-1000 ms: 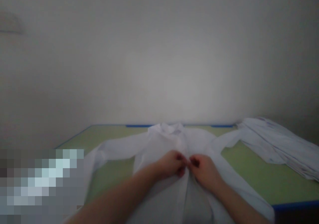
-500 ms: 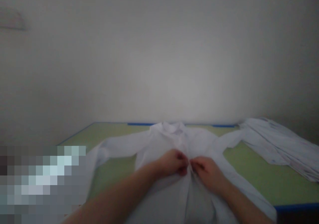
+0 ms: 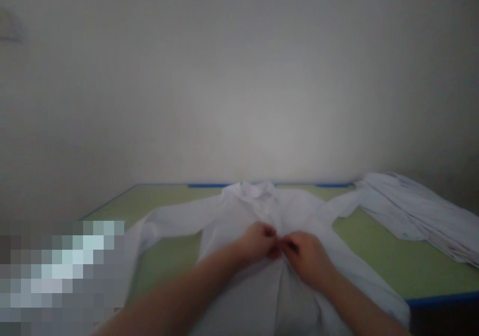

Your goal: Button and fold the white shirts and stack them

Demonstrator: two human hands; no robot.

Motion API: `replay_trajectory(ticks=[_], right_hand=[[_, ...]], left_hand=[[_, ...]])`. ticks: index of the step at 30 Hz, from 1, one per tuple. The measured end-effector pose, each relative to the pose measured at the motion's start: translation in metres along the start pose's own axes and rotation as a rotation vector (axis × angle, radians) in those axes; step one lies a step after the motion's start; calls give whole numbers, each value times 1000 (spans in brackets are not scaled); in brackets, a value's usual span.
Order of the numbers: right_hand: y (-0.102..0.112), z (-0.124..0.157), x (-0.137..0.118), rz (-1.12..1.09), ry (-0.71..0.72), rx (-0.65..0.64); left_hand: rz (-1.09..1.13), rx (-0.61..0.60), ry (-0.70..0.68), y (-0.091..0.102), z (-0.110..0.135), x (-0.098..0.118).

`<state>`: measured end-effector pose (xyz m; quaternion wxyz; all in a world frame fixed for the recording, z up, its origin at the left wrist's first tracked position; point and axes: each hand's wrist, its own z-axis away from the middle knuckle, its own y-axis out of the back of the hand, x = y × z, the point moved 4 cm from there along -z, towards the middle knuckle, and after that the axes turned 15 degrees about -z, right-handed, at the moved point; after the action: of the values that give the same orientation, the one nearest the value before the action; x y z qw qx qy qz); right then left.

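A white long-sleeved shirt (image 3: 239, 211) lies front side up, its collar at the far edge and its sleeves spread to both sides. My left hand (image 3: 260, 241) is closed in a pinch on the front placket, about mid-chest. Against it, my right hand (image 3: 307, 256) pinches the same placket from the other side, and the fingertips of both meet. Whatever small part of the placket sits between the fingers is hidden. Below the hands the two front edges part, showing the shirt's inside.
The shirt rests on a green table (image 3: 377, 246) with blue edging. A pile of white garments (image 3: 419, 201) lies at the right, touching the shirt's right sleeve. Behind the table stands a plain grey wall (image 3: 239, 86). The lower left corner is pixelated.
My fingertips have come closer together at the placket, the right hand shifting slightly left. The whole view has moved a little; the shirt lies as before.
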<state>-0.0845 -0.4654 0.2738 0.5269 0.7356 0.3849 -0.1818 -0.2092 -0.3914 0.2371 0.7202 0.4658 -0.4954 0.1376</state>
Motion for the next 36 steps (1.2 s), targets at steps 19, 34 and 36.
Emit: replay_trajectory(ticks=[19,34,36], right_hand=[[4,-12,22,-362,-195,-2],[8,-6,11,-178,-122,73],[8,-6,11,-160,-122,86]], left_hand=[[-672,170,-314,17,23,40],[-485,298,-298,10,15,31],[-434,301,-320,9,15,30]])
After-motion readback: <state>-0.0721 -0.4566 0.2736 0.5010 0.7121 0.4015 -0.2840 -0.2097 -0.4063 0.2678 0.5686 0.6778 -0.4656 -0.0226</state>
